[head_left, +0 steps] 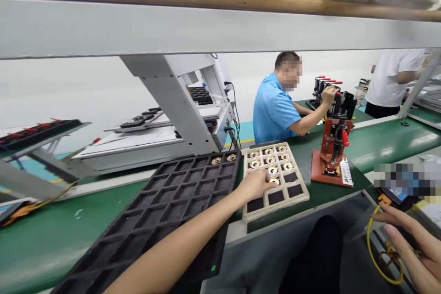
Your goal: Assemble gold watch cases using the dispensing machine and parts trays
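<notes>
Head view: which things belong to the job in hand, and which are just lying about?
In the job: left hand, gold part it touches, cream tray, probably black tray.
Seemingly aside: red clamp fixture, yellow cord near right hand.

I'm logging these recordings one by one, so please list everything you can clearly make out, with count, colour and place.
Cream tray: one, cream, centre
Black tray: one, black, left of the cream tray
Round parts: at least eleven, gold-coloured; nine in the cream tray, two in the black
Near clamp: one, red-brown, right of the cream tray
Far clamps: several, black with red handles, behind
Cable: one, yellow, lower right
Machine: one, whitish, behind the black tray
Shelf: one, white with brown edge, overhead
Co-workers: two, blue shirt and white shirt, background
Left hand: one, bare, touching a round part
Right hand: one, bare, lower right
</notes>
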`<state>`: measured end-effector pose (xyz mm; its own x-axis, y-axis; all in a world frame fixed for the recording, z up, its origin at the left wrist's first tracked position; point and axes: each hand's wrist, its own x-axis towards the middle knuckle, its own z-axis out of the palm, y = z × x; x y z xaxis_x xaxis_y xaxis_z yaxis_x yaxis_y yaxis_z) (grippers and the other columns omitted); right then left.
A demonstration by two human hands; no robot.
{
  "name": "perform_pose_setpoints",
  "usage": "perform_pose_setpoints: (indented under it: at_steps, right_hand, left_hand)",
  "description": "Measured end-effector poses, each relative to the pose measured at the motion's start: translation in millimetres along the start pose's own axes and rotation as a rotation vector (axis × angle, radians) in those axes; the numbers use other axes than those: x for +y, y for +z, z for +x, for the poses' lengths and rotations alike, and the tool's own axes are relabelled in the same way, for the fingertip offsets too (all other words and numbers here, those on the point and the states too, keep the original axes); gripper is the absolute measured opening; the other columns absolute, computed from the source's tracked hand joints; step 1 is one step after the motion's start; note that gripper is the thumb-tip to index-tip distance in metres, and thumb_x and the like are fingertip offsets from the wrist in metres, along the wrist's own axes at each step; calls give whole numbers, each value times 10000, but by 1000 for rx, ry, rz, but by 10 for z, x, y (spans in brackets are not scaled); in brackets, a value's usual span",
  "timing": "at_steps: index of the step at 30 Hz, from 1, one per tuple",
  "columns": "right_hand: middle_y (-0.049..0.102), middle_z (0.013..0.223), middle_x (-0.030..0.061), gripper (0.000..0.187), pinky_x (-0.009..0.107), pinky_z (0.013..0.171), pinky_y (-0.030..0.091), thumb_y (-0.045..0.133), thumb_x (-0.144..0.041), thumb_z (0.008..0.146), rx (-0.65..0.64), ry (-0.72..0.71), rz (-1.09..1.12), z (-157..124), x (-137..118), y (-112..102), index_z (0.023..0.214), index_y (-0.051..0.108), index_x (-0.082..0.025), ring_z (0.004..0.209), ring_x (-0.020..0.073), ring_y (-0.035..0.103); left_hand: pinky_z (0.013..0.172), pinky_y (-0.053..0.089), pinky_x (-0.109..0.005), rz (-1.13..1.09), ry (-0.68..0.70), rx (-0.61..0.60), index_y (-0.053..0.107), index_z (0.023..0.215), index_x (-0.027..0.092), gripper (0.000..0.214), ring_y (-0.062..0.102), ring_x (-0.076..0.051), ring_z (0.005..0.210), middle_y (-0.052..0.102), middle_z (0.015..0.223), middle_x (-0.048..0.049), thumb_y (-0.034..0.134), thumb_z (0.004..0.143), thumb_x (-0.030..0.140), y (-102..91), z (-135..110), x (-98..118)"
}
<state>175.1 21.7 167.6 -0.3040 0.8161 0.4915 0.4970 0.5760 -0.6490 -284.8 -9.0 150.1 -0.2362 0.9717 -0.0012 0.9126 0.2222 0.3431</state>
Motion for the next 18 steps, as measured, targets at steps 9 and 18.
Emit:
perform_pose_setpoints:
  at_steps: [9, 18]
  right_hand:
    - [822, 966, 66, 364, 278, 780, 664, 572, -561, 1073, -78, 228, 181, -196, -63, -96, 1201, 757, -274, 876, 241, 811]
    - [701, 1021, 21, 525, 312, 736, 603, 855, -330, 902, -55, 130, 471, 14, -430, -330, 1386, 663, -269, 783, 168, 657]
  left_hand:
    - [886, 554, -315, -153, 564, 145, 643, 963, 224, 138, 704, -207, 975, 723, 1017, -48, 559, 994, 120, -309, -140, 949]
    - [818, 629, -353, -265, 1561, 426, 661, 1108, 144, 224, 737, -228, 911, 774, 971, -125, 438, 1131, 141, -155, -173, 2705]
